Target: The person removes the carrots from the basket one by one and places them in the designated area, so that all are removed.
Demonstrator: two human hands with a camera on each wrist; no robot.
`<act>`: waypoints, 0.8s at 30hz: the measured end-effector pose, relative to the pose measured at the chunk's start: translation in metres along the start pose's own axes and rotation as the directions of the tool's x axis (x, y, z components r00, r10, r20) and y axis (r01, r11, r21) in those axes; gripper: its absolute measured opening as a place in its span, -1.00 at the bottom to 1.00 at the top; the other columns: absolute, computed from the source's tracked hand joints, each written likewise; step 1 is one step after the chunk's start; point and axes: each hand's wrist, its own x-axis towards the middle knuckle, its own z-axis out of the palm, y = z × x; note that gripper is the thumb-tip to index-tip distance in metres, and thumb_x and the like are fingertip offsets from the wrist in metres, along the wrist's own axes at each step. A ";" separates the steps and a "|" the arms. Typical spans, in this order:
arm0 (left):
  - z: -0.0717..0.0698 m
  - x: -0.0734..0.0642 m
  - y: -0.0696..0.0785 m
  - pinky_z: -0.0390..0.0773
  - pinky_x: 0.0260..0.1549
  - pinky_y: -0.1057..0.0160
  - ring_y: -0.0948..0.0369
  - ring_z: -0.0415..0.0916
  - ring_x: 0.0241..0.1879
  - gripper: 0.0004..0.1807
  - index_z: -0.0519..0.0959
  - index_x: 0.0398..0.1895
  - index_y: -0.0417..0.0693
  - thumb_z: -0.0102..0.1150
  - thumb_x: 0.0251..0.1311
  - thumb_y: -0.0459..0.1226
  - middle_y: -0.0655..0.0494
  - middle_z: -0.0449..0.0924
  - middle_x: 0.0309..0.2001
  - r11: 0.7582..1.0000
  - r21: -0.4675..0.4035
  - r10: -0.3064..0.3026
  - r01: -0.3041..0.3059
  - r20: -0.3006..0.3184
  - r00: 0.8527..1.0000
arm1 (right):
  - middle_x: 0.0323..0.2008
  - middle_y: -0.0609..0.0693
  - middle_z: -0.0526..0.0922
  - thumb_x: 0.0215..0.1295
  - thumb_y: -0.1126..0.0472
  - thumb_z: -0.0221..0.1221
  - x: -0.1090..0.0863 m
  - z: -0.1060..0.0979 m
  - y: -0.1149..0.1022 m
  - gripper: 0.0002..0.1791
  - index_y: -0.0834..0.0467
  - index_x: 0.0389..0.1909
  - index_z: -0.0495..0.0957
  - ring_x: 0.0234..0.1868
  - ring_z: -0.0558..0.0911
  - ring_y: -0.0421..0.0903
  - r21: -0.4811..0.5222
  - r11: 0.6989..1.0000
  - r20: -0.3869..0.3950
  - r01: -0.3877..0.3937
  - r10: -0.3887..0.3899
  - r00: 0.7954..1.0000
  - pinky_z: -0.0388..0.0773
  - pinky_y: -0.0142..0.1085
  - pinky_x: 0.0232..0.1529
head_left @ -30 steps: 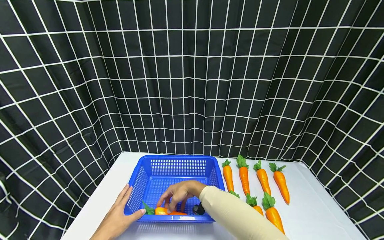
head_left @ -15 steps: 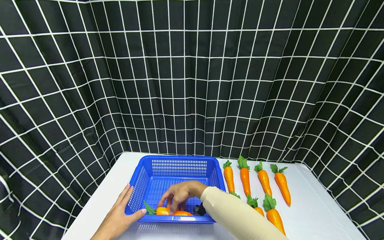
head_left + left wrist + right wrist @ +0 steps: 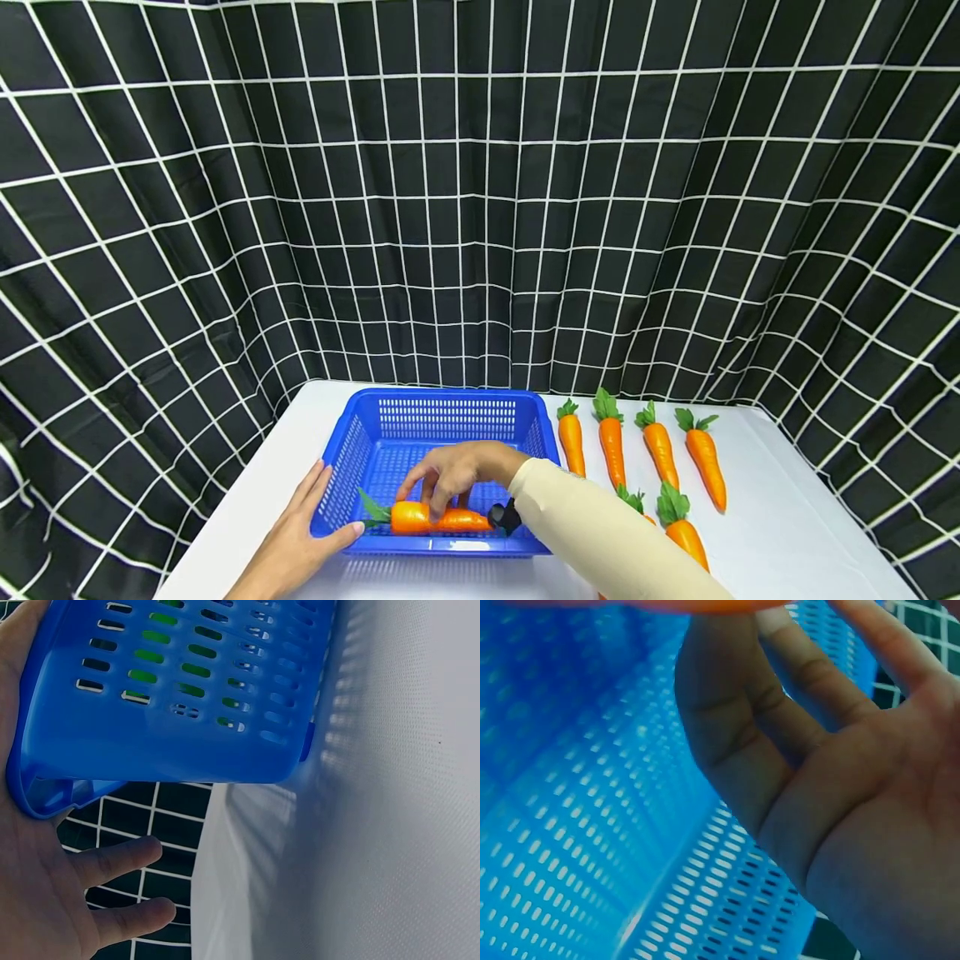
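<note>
An orange carrot with green leaves (image 3: 411, 517) lies across the near side of a blue plastic basket (image 3: 450, 543), its leaves pointing left. From above, my right hand (image 3: 457, 475) pinches the carrot's middle between thumb and fingers. In the right wrist view, fingertips of the right hand (image 3: 840, 772) reach up to the carrot (image 3: 705, 604) at the top edge, over the perforated basket floor. My left hand (image 3: 296, 537) rests against the basket's near left corner, fingers straight along the side and thumb at the front rim. The left wrist view shows that hand (image 3: 45, 877) beside the basket wall (image 3: 165, 742).
Several carrots, such as the far right one (image 3: 705, 462), lie in rows on the white table (image 3: 795, 517) right of the basket. A black wrist device (image 3: 506, 517) sits under my right wrist. Black cloth with a white grid (image 3: 465, 217) hangs behind the table.
The carrot in my right hand has risen from low behind the front rim, so more of it shows. My right hand has shifted slightly right; the left hand has stayed put.
</note>
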 end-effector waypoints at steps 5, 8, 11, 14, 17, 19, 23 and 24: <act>0.001 -0.002 -0.001 0.12 0.14 -0.40 -0.30 -0.02 0.37 0.14 -0.01 0.52 -0.18 0.25 0.04 0.26 -0.11 -0.20 0.51 1.000 0.005 0.021 -0.021 -0.024 0.999 | -0.23 0.00 0.67 0.05 0.44 0.28 -0.013 -0.011 -0.007 -0.41 -0.06 0.13 0.58 -0.36 0.67 -0.04 0.054 0.991 -0.083 0.118 -0.114 0.990 0.66 -0.14 -0.39; 0.003 -0.002 -0.003 0.14 0.13 -0.39 -0.29 0.01 0.36 0.12 0.04 0.50 -0.21 0.27 0.04 0.24 -0.12 -0.15 0.51 0.998 0.007 0.069 -0.068 -0.070 0.995 | -0.19 0.02 0.66 0.07 0.41 0.28 -0.022 -0.016 -0.014 -0.40 -0.05 0.17 0.56 -0.33 0.67 -0.01 0.104 0.973 -0.175 0.207 -0.187 0.967 0.66 -0.12 -0.41; 0.004 0.001 -0.002 0.13 0.15 -0.36 -0.27 0.01 0.37 0.12 0.06 0.49 -0.22 0.28 0.03 0.24 -0.13 -0.12 0.50 0.995 0.005 0.099 -0.099 -0.090 0.991 | -0.13 0.04 0.64 0.12 0.37 0.29 -0.035 -0.018 -0.018 -0.42 -0.06 0.20 0.55 -0.25 0.66 0.03 0.162 0.942 -0.319 0.294 -0.232 0.919 0.65 -0.12 -0.40; 0.004 0.003 -0.001 0.10 0.17 -0.35 -0.27 -0.03 0.38 0.13 0.04 0.50 -0.20 0.27 0.03 0.25 -0.11 -0.15 0.51 0.997 0.002 0.081 -0.081 -0.068 0.994 | -0.09 0.11 0.61 0.15 0.34 0.28 -0.047 -0.015 -0.020 -0.42 -0.04 0.23 0.52 -0.16 0.64 0.07 0.232 0.892 -0.442 0.388 -0.258 0.859 0.65 -0.07 -0.33; 0.002 0.002 -0.001 0.08 0.18 -0.35 -0.27 -0.07 0.39 0.13 0.01 0.51 -0.20 0.27 0.04 0.24 -0.11 -0.18 0.51 0.998 0.004 0.061 -0.061 -0.051 0.997 | -0.07 0.19 0.58 0.16 0.35 0.26 -0.055 -0.008 -0.020 -0.41 0.00 0.25 0.49 -0.14 0.63 0.13 0.295 0.835 -0.508 0.463 -0.273 0.817 0.63 0.00 -0.24; 0.001 0.001 -0.002 0.09 0.18 -0.36 -0.28 -0.06 0.38 0.13 0.01 0.51 -0.20 0.27 0.04 0.23 -0.11 -0.18 0.51 0.998 0.003 0.059 -0.059 -0.051 0.997 | -0.07 0.22 0.57 0.16 0.36 0.24 -0.062 -0.002 -0.019 -0.40 0.03 0.27 0.47 -0.14 0.63 0.15 0.310 0.809 -0.537 0.500 -0.284 0.794 0.62 0.03 -0.21; 0.001 -0.002 -0.003 0.11 0.16 -0.37 -0.29 -0.04 0.37 0.12 0.02 0.50 -0.21 0.28 0.04 0.22 -0.12 -0.16 0.51 0.997 0.004 0.076 -0.076 -0.069 0.995 | -0.01 0.24 0.54 0.18 0.36 0.23 -0.079 0.011 -0.017 -0.38 0.06 0.30 0.43 -0.09 0.60 0.16 0.325 0.769 -0.591 0.550 -0.289 0.753 0.61 0.04 -0.17; 0.001 -0.003 -0.004 0.12 0.15 -0.37 -0.30 -0.04 0.37 0.12 0.03 0.50 -0.22 0.29 0.04 0.21 -0.12 -0.16 0.51 0.997 0.003 0.081 -0.081 -0.075 0.994 | 0.00 0.25 0.53 0.18 0.36 0.22 -0.084 0.015 -0.015 -0.38 0.07 0.31 0.42 -0.07 0.60 0.17 0.326 0.760 -0.604 0.562 -0.289 0.743 0.60 0.04 -0.17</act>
